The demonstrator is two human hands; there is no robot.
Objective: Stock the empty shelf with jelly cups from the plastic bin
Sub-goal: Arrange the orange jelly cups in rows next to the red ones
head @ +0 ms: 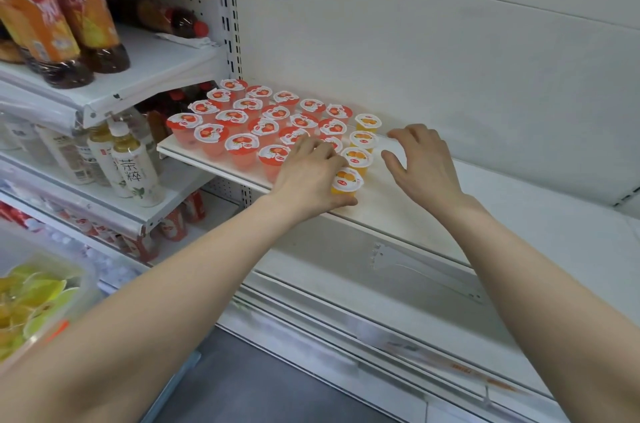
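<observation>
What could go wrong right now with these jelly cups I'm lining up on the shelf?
1. The front orange cup stands near the front edge of the shelf, with the thumb of the left hand at its base; a nudge outward could drop it.
2. That hand's fingers lie over the closely packed red cups; pulling back carelessly might topple some.
3. The right hand hovers open beside the orange cups; a sweep leftward could knock that row.

jelly cups (263,124) stand in rows on the shelf's (415,211) left end (bin (90,278) below, far left).
</observation>
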